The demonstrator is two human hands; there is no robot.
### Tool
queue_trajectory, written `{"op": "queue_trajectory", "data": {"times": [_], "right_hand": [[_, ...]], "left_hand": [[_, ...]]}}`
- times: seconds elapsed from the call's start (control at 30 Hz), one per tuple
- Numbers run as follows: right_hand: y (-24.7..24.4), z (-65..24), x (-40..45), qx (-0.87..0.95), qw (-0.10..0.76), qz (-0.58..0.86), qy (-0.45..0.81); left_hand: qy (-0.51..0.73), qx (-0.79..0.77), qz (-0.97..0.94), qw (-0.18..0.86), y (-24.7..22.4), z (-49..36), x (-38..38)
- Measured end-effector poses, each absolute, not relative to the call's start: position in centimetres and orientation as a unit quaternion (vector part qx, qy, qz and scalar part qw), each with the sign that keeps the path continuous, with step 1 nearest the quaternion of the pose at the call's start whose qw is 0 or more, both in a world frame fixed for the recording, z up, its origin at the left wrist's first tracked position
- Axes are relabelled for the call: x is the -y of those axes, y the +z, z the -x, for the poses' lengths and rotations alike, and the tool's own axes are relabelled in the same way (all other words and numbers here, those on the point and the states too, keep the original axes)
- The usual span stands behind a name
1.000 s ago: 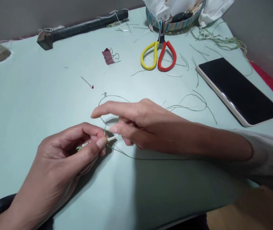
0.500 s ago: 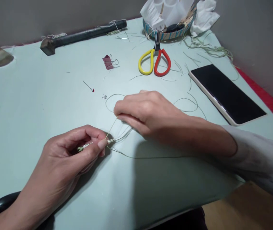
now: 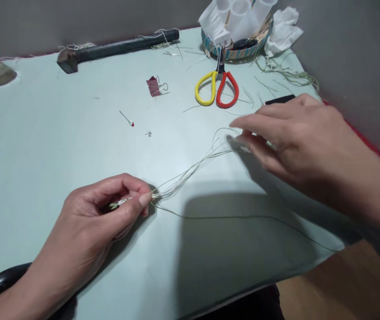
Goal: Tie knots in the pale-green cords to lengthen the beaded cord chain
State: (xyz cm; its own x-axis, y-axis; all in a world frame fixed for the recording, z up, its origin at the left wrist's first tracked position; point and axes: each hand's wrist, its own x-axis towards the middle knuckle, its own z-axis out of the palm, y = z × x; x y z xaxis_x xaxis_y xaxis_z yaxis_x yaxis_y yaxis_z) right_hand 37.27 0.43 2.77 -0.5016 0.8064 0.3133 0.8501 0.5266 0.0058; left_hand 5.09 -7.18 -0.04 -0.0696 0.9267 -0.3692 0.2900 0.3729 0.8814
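My left hand [image 3: 106, 218] pinches a small piece of knotted green and white cord [image 3: 123, 202] between thumb and forefinger; most of it lies inside the hand. A loose bundle of thin pale green threads [image 3: 190, 171] fans out from the pinch towards the upper right. One separate thread [image 3: 223, 217] trails right across the table to its front edge. Over the far ends of the bundle hovers my right hand [image 3: 296, 133], slightly blurred, its thumb and forefinger apart. Thread ends curl close by its fingertips.
Scissors [image 3: 233, 91] with yellow and red handles lean towards a basket [image 3: 243, 54] of white rolls. A binder clip [image 3: 154, 86], a red-headed pin [image 3: 128, 120] and a hammer [image 3: 116, 48] lie on the table. My right arm mostly covers a phone [image 3: 279, 99].
My right hand has moved right and its fingers have parted, away from the thread near the left hand. The threads now stretch out to the upper right. The left hand keeps its pinch.
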Motion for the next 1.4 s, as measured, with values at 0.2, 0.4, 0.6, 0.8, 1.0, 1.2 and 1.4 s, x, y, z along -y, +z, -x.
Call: {"op": "queue_trajectory", "data": {"times": [0.2,0.4,0.6,0.8,1.0,1.2,1.4], "right_hand": [[2.1,-31.4,4.1,0.935,0.177,0.304,0.037],[0.2,-27.9,4.5,0.949,0.185,0.249,0.056],[0.5,-26.6,4.5,0.954,0.175,0.226,0.092],[0.4,-24.7,4.8,0.967,0.105,0.217,0.076],[-1.3,-23.7,5.1,0.954,0.217,0.204,0.028],[-0.1,-25.0,5.0,0.958,0.155,0.23,0.072],[0.9,-27.6,3.8,0.922,0.228,0.252,0.186]], "left_hand": [[0.333,-0.654,-0.457,0.503,0.4,-5.5,7.1],[0.355,-0.64,-0.475,0.489,0.5,-6.0,6.8],[0.339,-0.664,-0.476,0.466,0.4,-5.7,7.3],[0.347,-0.677,-0.449,0.469,1.0,-6.4,7.2],[0.357,-0.684,-0.415,0.482,1.4,-7.1,6.8],[0.346,-0.669,-0.431,0.498,0.9,-6.9,6.7],[0.328,-0.657,-0.48,0.479,0.8,-6.4,6.7]]}}
